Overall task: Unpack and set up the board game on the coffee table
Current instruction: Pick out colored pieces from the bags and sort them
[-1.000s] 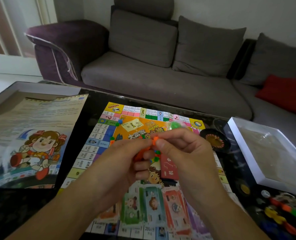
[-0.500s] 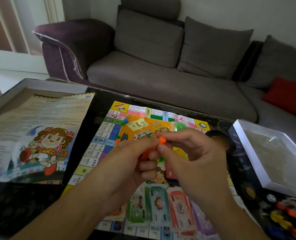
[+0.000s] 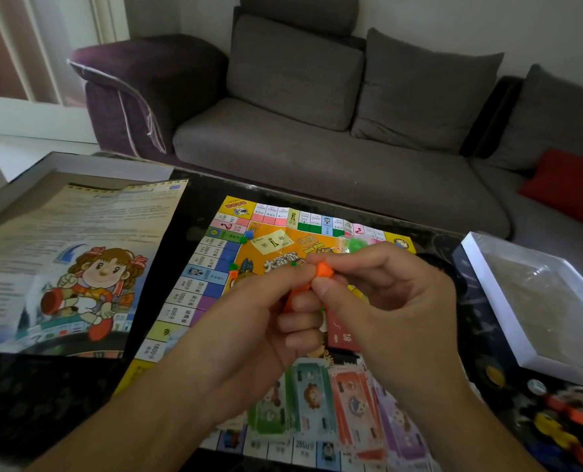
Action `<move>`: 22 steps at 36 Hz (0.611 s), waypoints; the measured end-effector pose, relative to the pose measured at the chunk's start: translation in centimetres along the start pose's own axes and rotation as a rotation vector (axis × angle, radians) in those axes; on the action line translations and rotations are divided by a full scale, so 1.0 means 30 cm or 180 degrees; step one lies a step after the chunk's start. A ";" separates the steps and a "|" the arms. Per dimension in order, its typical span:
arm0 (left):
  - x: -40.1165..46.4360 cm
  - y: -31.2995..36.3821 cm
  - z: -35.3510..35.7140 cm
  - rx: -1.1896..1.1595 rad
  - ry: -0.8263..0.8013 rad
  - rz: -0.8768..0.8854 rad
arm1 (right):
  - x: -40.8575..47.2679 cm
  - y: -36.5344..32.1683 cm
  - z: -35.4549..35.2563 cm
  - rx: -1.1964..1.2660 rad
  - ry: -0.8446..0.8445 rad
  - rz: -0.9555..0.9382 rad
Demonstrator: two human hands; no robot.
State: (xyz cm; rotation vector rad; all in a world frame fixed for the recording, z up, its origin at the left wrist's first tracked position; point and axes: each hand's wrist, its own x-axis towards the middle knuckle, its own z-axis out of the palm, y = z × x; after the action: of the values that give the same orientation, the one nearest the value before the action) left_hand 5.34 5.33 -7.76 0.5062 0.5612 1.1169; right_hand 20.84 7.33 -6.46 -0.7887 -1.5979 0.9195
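orange piece (image 3: 323, 270) mid-frame looks tiny, light, rigid plastic, pinched between left hand (image 3: 249, 321) and right hand (image 3: 382, 301) fingertips; grip its sides.

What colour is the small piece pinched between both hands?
Orange piece, seen in the head view.

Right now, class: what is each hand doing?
Left hand: pinches orange pieces.
Right hand: pinches the same orange pieces.

Head camera looks forward and down, close over the coffee table (image 3: 79, 386).
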 end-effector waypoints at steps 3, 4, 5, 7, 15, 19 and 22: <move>-0.005 -0.003 0.005 0.0017 0.0010 0.0024 | 0.000 -0.006 -0.004 -0.0241 0.0061 -0.0064; -0.006 -0.002 0.006 0.0072 0.0034 0.0038 | 0.003 -0.007 -0.009 -0.0308 0.0023 -0.0049; -0.006 0.000 0.006 0.0183 0.0071 0.0064 | 0.007 -0.008 -0.015 -0.0393 -0.0054 -0.0019; -0.004 0.005 0.003 0.0497 0.0190 0.0151 | 0.019 -0.010 -0.029 -0.0564 -0.0232 0.0096; 0.014 0.024 -0.008 0.1174 0.0380 0.0360 | 0.035 0.000 -0.050 -0.0642 0.0027 0.0257; 0.011 0.025 -0.017 0.1631 0.0364 0.0534 | 0.038 -0.004 -0.051 -0.0381 0.0053 0.0356; 0.003 0.029 -0.021 0.1664 0.0299 0.0569 | 0.030 0.007 -0.042 -0.0358 -0.0044 0.0380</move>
State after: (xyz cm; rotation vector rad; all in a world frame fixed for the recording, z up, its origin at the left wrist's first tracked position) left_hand 4.35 5.78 -7.69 0.9741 0.9119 1.1661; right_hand 21.90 8.40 -6.07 -0.9666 -1.6397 0.9276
